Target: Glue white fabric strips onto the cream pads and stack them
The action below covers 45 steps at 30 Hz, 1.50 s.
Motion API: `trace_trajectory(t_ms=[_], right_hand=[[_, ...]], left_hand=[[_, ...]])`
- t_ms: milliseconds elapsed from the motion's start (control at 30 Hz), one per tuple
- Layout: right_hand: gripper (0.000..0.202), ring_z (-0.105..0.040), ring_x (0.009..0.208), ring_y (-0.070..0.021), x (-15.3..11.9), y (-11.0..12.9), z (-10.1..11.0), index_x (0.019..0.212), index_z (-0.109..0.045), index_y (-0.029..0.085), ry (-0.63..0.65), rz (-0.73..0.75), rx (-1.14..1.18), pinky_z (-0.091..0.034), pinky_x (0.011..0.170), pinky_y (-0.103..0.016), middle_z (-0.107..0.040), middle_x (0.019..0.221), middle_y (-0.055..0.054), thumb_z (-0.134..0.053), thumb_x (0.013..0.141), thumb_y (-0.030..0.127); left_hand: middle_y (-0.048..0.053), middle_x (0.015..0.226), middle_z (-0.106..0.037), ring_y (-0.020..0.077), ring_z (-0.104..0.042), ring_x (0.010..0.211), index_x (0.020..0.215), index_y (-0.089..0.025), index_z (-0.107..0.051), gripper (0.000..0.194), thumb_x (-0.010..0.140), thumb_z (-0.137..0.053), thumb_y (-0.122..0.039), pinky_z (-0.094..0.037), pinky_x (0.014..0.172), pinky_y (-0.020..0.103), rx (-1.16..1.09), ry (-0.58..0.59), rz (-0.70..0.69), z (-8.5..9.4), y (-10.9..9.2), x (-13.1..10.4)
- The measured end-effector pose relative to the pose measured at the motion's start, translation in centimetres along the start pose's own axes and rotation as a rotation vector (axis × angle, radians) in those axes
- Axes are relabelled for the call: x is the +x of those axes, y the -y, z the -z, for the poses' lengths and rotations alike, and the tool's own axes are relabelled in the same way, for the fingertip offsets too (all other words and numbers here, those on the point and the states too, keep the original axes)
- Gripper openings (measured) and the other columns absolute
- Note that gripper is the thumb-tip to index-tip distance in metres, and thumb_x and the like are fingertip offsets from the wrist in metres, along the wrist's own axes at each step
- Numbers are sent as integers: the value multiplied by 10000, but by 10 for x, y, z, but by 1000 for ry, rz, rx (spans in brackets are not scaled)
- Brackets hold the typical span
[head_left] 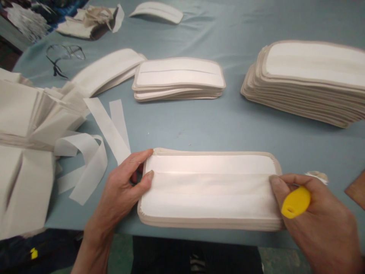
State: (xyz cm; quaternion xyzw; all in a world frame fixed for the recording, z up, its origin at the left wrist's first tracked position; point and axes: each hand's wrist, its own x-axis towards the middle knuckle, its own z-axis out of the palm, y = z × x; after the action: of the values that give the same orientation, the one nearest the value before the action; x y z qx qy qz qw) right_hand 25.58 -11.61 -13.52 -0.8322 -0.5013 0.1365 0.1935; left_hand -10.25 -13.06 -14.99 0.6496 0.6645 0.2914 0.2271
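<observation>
Presently, the top panel [211, 186], white with beige edging, lies flat on a low pile of like panels at the near edge of the counter [205, 125], between both hands. Its edging appears complete along the visible sides; the white surface looks ragged at the near left corner. The left hand [122, 182] has thumb on the top face and forefinger at the far left corner; with the other fingers partly hidden, whether this grip pinches the panel cannot be told. The right hand [322, 205] has its grip closed around a yellow tool [295, 202], working end hidden, thumb touching the panel's right end.

Beyond stand a small stack [179, 76], its top marked by a dark line, and a large stack [308, 72] at right, both edged. In judgement, edging is done throughout these; which stack is finished cannot be established. White strips [88, 163] and folded fabric [17, 110] lie at left, apparently unused.
</observation>
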Motion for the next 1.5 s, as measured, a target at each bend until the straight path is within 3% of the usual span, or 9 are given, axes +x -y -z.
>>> trace_trajectory(t_ms=[133,400,600,667,767,900,1300,1500], right_hand=[[427,-671,692,-308,0,-1,0,849,-651,308,11,-4,-2,-463,621,-397,-716,767,-48,-552,703,696],[425,-670,698,-316,2,2,-2,829,-647,303,-8,4,5,-462,595,-391,-708,774,-65,-554,689,693],[448,-671,706,-324,2,3,-1,812,-645,298,-24,11,22,-467,609,-401,-711,776,-75,-539,658,706],[450,-668,704,-320,2,3,-2,812,-647,293,-24,18,41,-465,604,-394,-711,774,-77,-541,663,704],[459,-652,685,-306,1,1,-3,828,-663,280,-30,28,64,-446,577,-372,-708,769,-80,-550,682,701],[441,-627,655,-276,-1,3,-2,853,-670,253,-28,49,79,-426,566,-347,-695,772,-91,-568,741,667],[448,-577,603,-233,0,1,-5,854,-646,246,-37,71,150,-404,552,-310,-641,684,-43,-570,778,681],[432,-555,596,-217,2,2,-8,876,-629,238,26,61,275,-401,570,-303,-608,638,-6,-561,843,663]], left_hand=[[-32,1178,-752,79,-587,739,1344,-270,-696,387,967,-633,-334,-470,637,199,-21,-25,-16,0,5,3],[-26,1116,-783,98,-638,737,1333,-271,-724,389,963,-673,-378,-520,662,202,-35,-30,-33,3,10,2],[28,1246,-790,193,-757,1054,1303,-237,-751,377,1001,-612,-414,-590,1018,295,14,-71,-76,3,16,3],[41,1252,-787,216,-754,1094,1294,-243,-758,401,1018,-561,-456,-589,1050,332,8,-42,-42,5,18,5],[51,1225,-791,229,-749,1057,1289,-246,-762,464,1016,-501,-515,-606,976,342,-1,23,-2,12,17,9],[22,1010,-765,183,-646,774,1328,-239,-722,602,843,-709,-596,-555,742,302,30,95,36,19,6,13],[8,980,-680,202,-576,834,1299,-233,-657,664,802,-646,-673,-473,784,326,50,123,245,13,-7,15],[-1,958,-677,219,-598,800,1315,-278,-647,757,755,-568,-782,-452,737,333,165,101,336,6,-1,18]])
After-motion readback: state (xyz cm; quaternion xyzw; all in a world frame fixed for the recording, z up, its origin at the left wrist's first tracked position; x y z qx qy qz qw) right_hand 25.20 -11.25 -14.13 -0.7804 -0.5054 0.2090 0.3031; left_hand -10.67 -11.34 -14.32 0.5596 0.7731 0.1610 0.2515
